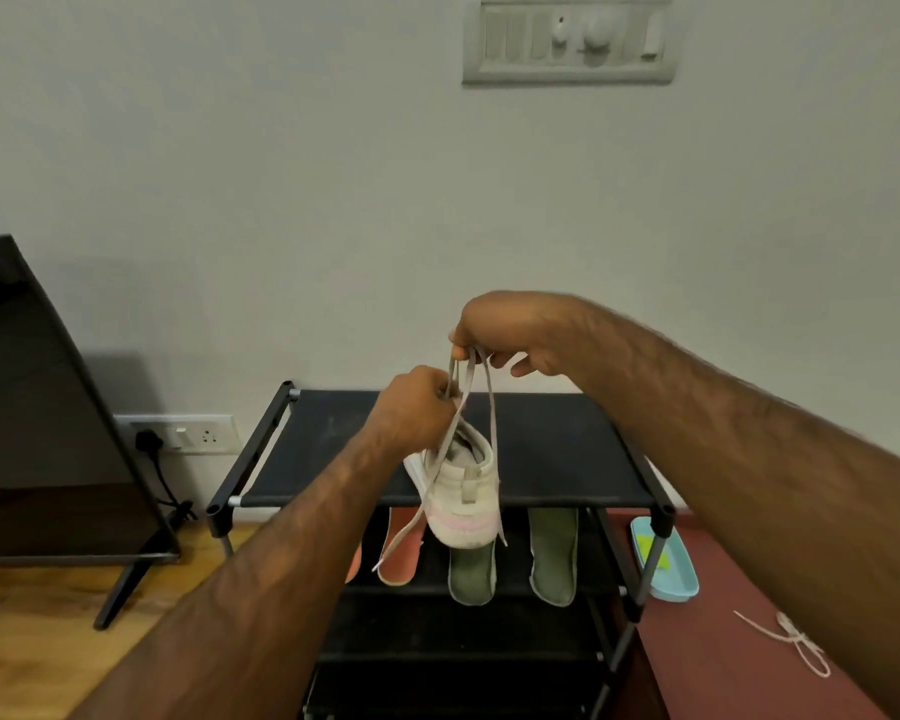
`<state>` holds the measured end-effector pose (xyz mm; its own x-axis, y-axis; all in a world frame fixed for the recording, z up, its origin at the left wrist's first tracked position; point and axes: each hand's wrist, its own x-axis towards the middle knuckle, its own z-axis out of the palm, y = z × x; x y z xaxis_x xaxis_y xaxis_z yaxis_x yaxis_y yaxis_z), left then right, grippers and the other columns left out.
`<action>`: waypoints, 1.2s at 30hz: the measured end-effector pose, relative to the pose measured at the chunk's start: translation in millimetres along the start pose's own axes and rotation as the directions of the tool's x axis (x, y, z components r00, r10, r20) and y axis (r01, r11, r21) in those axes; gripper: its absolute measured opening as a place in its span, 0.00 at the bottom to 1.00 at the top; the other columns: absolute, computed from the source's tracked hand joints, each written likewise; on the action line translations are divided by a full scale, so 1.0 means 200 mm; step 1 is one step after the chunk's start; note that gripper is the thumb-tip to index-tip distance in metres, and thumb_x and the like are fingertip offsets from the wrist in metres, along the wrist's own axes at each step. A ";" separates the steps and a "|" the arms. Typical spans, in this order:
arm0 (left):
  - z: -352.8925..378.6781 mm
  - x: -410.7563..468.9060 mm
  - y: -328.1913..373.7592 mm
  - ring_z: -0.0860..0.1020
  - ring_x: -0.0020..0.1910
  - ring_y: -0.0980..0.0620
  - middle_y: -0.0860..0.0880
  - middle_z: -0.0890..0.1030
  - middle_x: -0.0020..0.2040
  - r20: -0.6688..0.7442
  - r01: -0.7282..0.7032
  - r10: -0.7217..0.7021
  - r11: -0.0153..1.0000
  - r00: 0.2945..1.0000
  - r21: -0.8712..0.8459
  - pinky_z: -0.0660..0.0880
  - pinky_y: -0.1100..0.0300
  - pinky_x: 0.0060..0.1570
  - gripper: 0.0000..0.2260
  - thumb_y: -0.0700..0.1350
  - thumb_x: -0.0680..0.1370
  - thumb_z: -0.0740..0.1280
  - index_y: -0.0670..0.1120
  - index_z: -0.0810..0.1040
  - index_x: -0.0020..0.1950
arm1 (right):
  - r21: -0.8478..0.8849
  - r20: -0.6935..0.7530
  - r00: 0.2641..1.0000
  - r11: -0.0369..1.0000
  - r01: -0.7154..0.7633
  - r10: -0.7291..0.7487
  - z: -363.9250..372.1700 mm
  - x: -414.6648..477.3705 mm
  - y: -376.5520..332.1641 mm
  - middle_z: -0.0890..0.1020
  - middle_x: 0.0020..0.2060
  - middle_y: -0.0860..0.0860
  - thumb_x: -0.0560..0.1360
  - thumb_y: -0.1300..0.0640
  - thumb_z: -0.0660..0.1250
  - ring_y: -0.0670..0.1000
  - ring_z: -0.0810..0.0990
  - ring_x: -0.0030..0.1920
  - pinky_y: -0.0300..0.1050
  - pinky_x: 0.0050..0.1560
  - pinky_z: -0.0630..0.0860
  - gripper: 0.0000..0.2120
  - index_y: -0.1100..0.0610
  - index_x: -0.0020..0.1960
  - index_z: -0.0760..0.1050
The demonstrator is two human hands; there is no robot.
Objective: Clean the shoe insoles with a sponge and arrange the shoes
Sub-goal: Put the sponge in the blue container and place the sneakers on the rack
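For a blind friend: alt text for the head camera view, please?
Left hand and right hand pinch the laces of a white shoe, dangling it above a black shoe rack; insoles lie on a lower shelf.

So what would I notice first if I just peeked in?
A white shoe in the middle, held up by its laces, which both the left hand and right hand grip. Behind it stands a black rack, with green insoles on its lower shelf.
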<state>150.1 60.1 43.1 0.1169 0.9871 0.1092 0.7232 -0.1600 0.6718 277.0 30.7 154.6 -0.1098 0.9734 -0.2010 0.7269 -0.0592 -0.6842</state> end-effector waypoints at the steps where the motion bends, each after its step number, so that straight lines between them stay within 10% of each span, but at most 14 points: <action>1: -0.01 -0.01 0.02 0.84 0.44 0.45 0.45 0.84 0.45 -0.005 0.017 -0.017 1.000 1.000 -0.006 0.83 0.49 0.52 0.06 0.44 0.82 0.67 0.43 0.81 0.51 | -0.031 0.002 1.000 0.999 0.031 -0.031 -0.02 -0.04 -0.02 0.78 0.50 0.50 0.81 0.61 0.62 0.49 0.71 0.49 0.48 0.52 0.68 0.09 0.56 0.53 0.81; 4: 0.00 -0.02 0.03 0.84 0.42 0.45 0.45 0.84 0.43 -0.035 0.044 -0.044 0.999 0.998 0.016 0.84 0.48 0.51 0.06 0.42 0.82 0.66 0.43 0.81 0.49 | -0.150 0.030 0.996 0.985 0.084 -0.080 -0.08 -0.14 -0.06 0.74 0.65 0.55 0.82 0.64 0.61 0.52 0.70 0.59 0.47 0.56 0.65 0.15 0.62 0.67 0.76; 10: 0.04 -0.01 0.02 0.84 0.44 0.47 0.47 0.83 0.45 -0.079 0.057 -0.052 0.997 0.996 0.058 0.83 0.49 0.53 0.04 0.42 0.82 0.66 0.45 0.80 0.50 | -0.186 -0.050 0.997 0.982 0.042 -0.053 -0.27 -0.25 -0.20 0.71 0.34 0.49 0.84 0.54 0.62 0.46 0.64 0.31 0.40 0.35 0.64 0.13 0.55 0.42 0.76; 20: 0.02 0.00 0.01 0.76 0.39 0.57 0.52 0.81 0.47 -0.025 -0.012 0.019 0.970 1.000 0.244 0.73 0.68 0.39 0.07 0.44 0.78 0.73 0.50 0.75 0.49 | -0.059 0.090 0.995 0.997 0.053 -0.047 -0.49 -0.47 -0.33 0.73 0.28 0.45 0.85 0.48 0.63 0.45 0.69 0.29 0.40 0.37 0.66 0.15 0.52 0.42 0.77; 25: 0.03 -0.02 0.01 0.81 0.48 0.51 0.50 0.82 0.50 -0.049 0.027 -0.022 0.994 0.999 0.110 0.80 0.57 0.56 0.04 0.43 0.80 0.71 0.49 0.77 0.50 | -0.001 0.092 0.989 0.993 0.115 -0.114 -0.58 -0.58 -0.37 0.78 0.31 0.45 0.84 0.50 0.66 0.43 0.76 0.30 0.38 0.37 0.68 0.10 0.52 0.45 0.79; 36: 0.04 -0.07 -0.01 0.85 0.44 0.44 0.44 0.85 0.45 -0.069 0.033 -0.032 0.999 0.997 0.010 0.83 0.46 0.52 0.04 0.40 0.80 0.66 0.43 0.81 0.49 | 0.176 -0.172 0.955 0.946 0.271 -0.241 -0.49 -0.54 -0.29 0.86 0.38 0.50 0.83 0.59 0.67 0.47 0.84 0.37 0.43 0.46 0.82 0.06 0.59 0.52 0.83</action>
<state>153.0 47.3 34.4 0.0462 0.9893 0.1383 0.7335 -0.1276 0.6676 312.7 -48.9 284.5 -0.1634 0.9821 0.0936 0.5387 0.1683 -0.8255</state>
